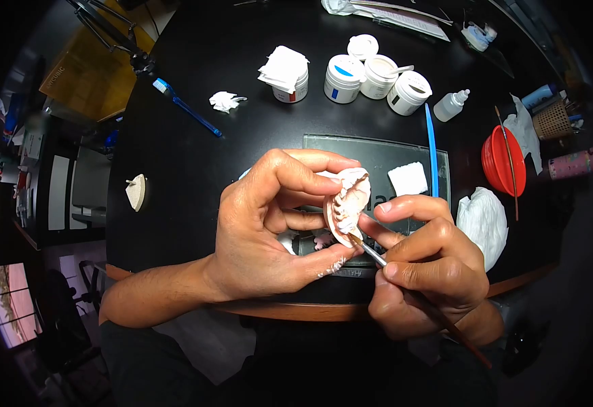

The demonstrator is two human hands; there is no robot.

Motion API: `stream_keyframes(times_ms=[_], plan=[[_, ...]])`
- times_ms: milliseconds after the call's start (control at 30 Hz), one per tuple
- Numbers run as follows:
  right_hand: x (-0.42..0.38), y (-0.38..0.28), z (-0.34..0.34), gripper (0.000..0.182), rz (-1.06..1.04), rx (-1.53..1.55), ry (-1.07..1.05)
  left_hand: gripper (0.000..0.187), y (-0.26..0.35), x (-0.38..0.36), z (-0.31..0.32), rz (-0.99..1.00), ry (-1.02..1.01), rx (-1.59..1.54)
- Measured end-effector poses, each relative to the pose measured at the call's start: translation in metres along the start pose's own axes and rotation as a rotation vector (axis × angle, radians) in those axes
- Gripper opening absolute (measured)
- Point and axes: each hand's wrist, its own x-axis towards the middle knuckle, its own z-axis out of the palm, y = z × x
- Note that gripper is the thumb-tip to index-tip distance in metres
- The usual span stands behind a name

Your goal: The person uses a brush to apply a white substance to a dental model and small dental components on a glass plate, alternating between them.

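Observation:
My left hand grips a pale pink and white dental cast between thumb and fingers, its row of teeth showing along one side. White residue marks the left thumb. In my right hand is a thin paintbrush with a metal ferrule and a dark reddish handle. Its bristle tip touches the lower end of the cast. Both hands are above a glass slab on the black table. On the slab lies a folded white pad; a small pinkish piece under the hands is mostly hidden.
Several white jars stand at the back, beside a dropper bottle. A blue stick lies across the slab's right side. At right are a red bowl with another brush and crumpled tissue. A blue toothbrush lies left.

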Motion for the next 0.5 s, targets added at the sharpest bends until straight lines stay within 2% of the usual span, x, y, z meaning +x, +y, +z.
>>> stream_keyframes(times_ms=[500], plan=[[0.0002, 0.0011, 0.0002, 0.021, -0.001, -0.006, -0.004, 0.064, -0.0006, -0.0001, -0.0002, 0.014, 0.0, 0.018]])
